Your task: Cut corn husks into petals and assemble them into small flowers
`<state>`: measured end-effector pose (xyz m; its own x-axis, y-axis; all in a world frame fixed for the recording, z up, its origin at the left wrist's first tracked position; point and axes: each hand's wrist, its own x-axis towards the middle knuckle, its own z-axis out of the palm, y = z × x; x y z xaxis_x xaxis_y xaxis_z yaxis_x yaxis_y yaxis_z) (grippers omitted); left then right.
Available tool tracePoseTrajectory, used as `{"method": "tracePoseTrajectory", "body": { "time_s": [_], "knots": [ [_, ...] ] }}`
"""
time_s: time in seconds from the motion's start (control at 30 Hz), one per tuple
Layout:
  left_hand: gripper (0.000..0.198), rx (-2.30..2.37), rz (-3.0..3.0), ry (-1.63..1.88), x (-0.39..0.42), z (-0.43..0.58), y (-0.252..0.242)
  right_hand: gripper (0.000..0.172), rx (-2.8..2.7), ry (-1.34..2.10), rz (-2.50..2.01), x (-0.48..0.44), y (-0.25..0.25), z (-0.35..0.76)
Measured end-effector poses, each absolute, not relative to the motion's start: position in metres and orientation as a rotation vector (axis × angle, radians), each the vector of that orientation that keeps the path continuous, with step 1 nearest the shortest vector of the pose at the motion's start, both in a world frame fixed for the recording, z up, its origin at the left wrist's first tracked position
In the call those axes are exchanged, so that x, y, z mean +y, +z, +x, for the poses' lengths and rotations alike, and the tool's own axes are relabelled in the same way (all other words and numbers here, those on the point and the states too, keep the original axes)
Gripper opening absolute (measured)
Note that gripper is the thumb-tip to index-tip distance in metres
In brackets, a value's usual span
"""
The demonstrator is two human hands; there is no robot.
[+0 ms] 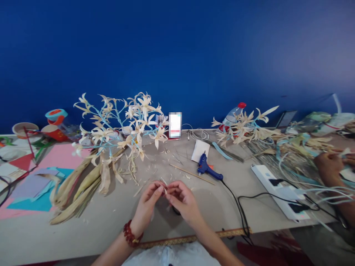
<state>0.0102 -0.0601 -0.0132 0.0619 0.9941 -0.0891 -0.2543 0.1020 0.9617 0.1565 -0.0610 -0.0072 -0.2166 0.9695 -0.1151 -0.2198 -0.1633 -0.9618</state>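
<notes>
My left hand [151,196] and my right hand [181,201] meet low over the table, fingertips almost touching. Both pinch a small pale strip [165,187], mostly covered by the fingers; its material is too small to make out. Beyond them, thin pale scraps [155,173] litter the tabletop. To the right of my hands lie a thin wooden stick [192,174] and a blue hot glue gun [208,168], its nozzle on a white pad [200,149]. Long dried husks [85,184] are on the left, below a branching bunch of cream flowers [144,107] with light blue stems.
A white power strip [277,194] with black plugs and cables sits at right. Near it, a co-worker's hand [328,168] is over stems and ribbons. A lit phone [175,125] stands at the back, left of another flower bunch [241,127]. Coloured paper [36,188] lies at left.
</notes>
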Motion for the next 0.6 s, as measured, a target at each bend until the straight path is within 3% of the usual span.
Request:
{"method": "tracePoseTrajectory", "body": {
  "time_s": [0.33,0.47,0.6],
  "knots": [
    [0.016,1.070,0.984,1.178,-0.060,0.005,-0.014,0.019,-1.514,1.296,-1.209,-0.063,-0.004,0.165],
    [0.018,1.111,0.988,1.205,-0.059,0.000,-0.015,0.009,-1.934,0.909,-1.518,-0.070,-0.008,0.186],
    [0.018,1.120,0.976,1.210,-0.055,-0.005,-0.016,0.018,-2.151,0.663,-1.696,-0.082,-0.014,0.201]
  ]
}}
